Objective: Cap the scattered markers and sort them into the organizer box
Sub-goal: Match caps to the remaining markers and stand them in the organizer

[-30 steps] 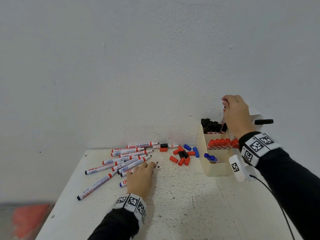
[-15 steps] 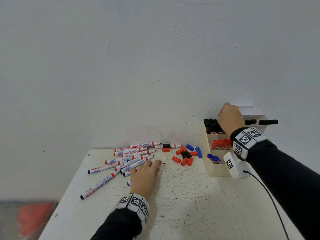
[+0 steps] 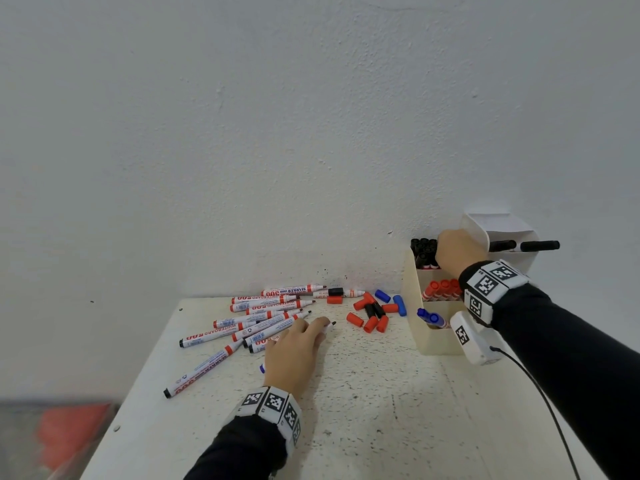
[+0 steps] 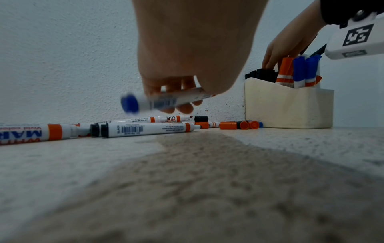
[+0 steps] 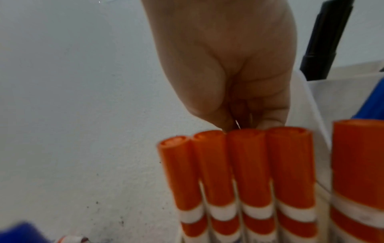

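My left hand [image 3: 310,329] hovers over the pile of uncapped markers [image 3: 242,322] and grips a white marker with a blue end [image 4: 166,102], lifted just off the table. Loose red, black and blue caps [image 3: 372,313] lie between the pile and the cream organizer box [image 3: 440,341]. My right hand [image 3: 446,251] is down in the box's back compartment among the black-capped markers [image 3: 423,249]. Its fingertips [image 5: 228,125] are pinched together there, and what they pinch is mostly hidden. Red-capped markers [image 5: 249,164] fill the middle compartment, and blue ones [image 3: 429,317] stand in the front.
A white open container [image 3: 498,225] with a black marker [image 3: 540,245] sticking out stands behind the box, against the wall. The table's left edge [image 3: 145,368] drops to the floor, where a blurred red object [image 3: 69,434] lies.
My right hand came down from above the box into the back compartment with its marker. My left hand slid slightly right and lifted the blue-ended marker.
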The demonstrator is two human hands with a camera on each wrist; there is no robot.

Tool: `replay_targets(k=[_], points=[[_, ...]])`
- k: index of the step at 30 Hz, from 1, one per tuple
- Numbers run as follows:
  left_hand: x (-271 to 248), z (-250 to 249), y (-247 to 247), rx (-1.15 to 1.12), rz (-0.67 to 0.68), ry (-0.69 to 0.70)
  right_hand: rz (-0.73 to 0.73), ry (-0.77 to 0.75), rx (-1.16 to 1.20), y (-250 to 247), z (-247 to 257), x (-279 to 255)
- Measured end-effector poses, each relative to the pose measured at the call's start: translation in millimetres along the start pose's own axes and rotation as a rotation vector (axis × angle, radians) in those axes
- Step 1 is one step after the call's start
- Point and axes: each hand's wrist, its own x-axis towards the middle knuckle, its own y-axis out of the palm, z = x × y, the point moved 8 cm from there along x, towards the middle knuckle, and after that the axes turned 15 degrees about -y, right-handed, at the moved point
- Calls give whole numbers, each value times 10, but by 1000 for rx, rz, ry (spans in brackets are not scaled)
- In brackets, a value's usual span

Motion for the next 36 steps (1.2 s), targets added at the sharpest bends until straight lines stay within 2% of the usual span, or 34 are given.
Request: replay_targets(k=[3,7,9,12,16,18,20,23,27,32,36], points=[[10,-17,0,-16,-16,24,34,-9,11,7,78,-21],[7,-29,15,-19,-12,22,-166,-110,139,-140,318,3],[3,-31,40,-5,9,24,-161,-174,250,-140,543,-5],[8,-9,42,25,6,6,-12,-243,384,28,913,-108],[-3,-3,46,65,-3,8,299,-217,444,691,1099,-325],[-6,-6,52,83,-6,21,396,-197,361,1031,1034,-398],[-5,-3,53,87,-9,20,474,-224,170,1300,930,-420],[-8,-3,57,77,1,19,524,-251,15,1518,830,-462],[-17,-7,59,81,14,19,463,-267,-39,1620,804,-466],[-5,3,64,71,23,9,146,-215,103,1365,777,-423],[-1,7,76,81,41,8,15,-218,172,1188,796,-399]])
